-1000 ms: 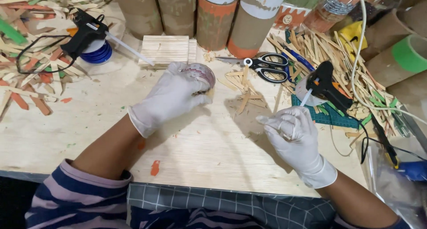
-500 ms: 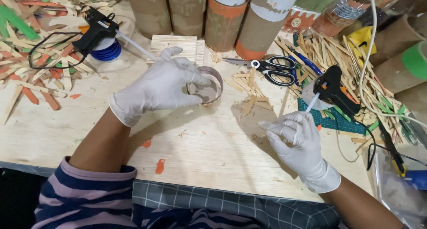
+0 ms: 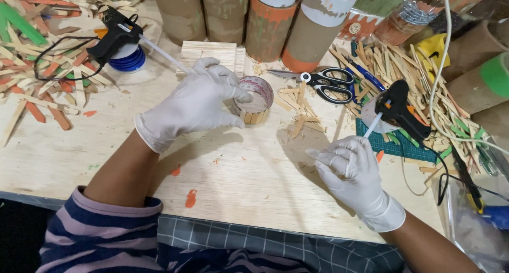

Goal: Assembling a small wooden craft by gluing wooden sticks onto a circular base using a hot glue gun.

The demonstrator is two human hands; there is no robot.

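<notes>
My left hand (image 3: 199,103), in a white glove, grips a short ring of tape (image 3: 256,99) with small wooden sticks stuck around its lower side, tilted on the wooden table (image 3: 238,177). My right hand (image 3: 350,167), also gloved, rests on the table to the right with fingers curled; whether it pinches a small stick is unclear. Just beyond it lies a black glue gun (image 3: 400,109) with a white glue stick pointing at my hand, on a green cutting mat (image 3: 408,148).
Black-handled scissors (image 3: 323,82) lie behind loose cut sticks (image 3: 299,111). A second glue gun (image 3: 114,37) sits at the back left beside a blue roll. Cardboard tubes (image 3: 265,23) line the back edge. Piles of wooden sticks (image 3: 403,66) fill both sides; a flat stick panel (image 3: 209,53) lies behind my left hand.
My left hand has turned and tipped the ring so its opening shows. My right hand has stayed near the glue gun, shifting slightly.
</notes>
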